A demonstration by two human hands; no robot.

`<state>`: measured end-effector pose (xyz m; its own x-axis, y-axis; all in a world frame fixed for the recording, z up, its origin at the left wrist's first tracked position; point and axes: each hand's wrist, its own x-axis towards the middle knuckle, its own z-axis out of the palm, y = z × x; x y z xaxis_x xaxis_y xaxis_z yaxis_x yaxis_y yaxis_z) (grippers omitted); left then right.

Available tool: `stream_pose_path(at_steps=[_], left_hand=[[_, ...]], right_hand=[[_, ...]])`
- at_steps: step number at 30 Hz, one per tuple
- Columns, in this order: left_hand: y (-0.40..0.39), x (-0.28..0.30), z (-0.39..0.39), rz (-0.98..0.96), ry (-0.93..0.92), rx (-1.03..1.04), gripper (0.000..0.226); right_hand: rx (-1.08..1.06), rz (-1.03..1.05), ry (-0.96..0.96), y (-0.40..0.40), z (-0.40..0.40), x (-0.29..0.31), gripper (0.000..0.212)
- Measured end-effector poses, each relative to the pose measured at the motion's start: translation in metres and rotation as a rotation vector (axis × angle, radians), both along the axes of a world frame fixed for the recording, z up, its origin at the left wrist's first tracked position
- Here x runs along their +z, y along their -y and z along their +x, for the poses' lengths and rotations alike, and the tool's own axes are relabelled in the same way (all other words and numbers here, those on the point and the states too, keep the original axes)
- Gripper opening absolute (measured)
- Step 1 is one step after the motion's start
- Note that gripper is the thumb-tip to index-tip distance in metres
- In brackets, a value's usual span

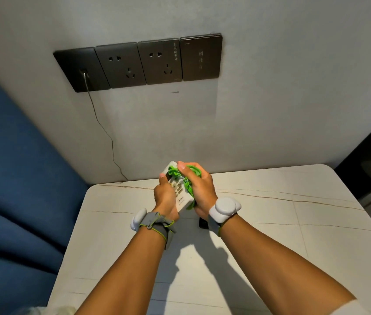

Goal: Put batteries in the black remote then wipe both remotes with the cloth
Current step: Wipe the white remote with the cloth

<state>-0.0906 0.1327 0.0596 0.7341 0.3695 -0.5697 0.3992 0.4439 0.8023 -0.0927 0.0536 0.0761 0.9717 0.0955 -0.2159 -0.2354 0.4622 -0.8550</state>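
Fingers of left hand (166, 198) curled round white remote (179, 192), thumb laid along its left edge; remote held above the table, button face up, far end tilted toward the wall. Fingers of right hand (199, 189) bunched round green cloth (188, 181), pressing it against the remote's right side and upper face. Both forearms extended from bottom of frame, converging at the remote. Grey strap with white sensor unit on each wrist: left wrist unit (138, 218), right wrist unit (224, 209). Black remote (203, 223) lying on white marble-look table (293, 235), mostly hidden under the right wrist. Small logo on white remote's lower face, illegible. Beyond, on grey wall, dark socket panel (141, 63) with thin cable (102, 128) hanging from the leftmost plate; pale characters on the right plates, too small to read. Blue upholstery (16, 189) at left.
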Motion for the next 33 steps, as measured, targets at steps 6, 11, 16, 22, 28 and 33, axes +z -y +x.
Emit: stream_pose_path(at_steps=[6, 11, 16, 22, 28, 33], left_hand=[[0.005, -0.009, -0.002, 0.000, -0.104, 0.100, 0.048], [0.014, -0.024, -0.006, 0.115, -0.219, 0.237, 0.060], [0.037, -0.040, 0.000, 0.197, -0.255, 0.368, 0.067], [0.071, -0.064, 0.000, 0.239, -0.250, 0.428, 0.064], [0.090, -0.088, 0.008, 0.217, -0.278, 0.442, 0.062], [0.095, -0.102, 0.018, 0.239, -0.233, 0.321, 0.059]], right_hand=[[-0.083, 0.100, -0.071, 0.003, -0.025, -0.017, 0.006], [-0.119, 0.062, -0.101, 0.015, -0.036, -0.028, 0.012], [-0.185, -0.093, -0.118, 0.031, -0.041, -0.043, 0.013], [-0.206, -0.289, -0.130, 0.065, -0.045, -0.073, 0.018], [-0.165, -0.377, -0.166, 0.095, -0.041, -0.096, 0.015], [-0.179, -0.498, -0.204, 0.125, -0.023, -0.116, 0.014]])
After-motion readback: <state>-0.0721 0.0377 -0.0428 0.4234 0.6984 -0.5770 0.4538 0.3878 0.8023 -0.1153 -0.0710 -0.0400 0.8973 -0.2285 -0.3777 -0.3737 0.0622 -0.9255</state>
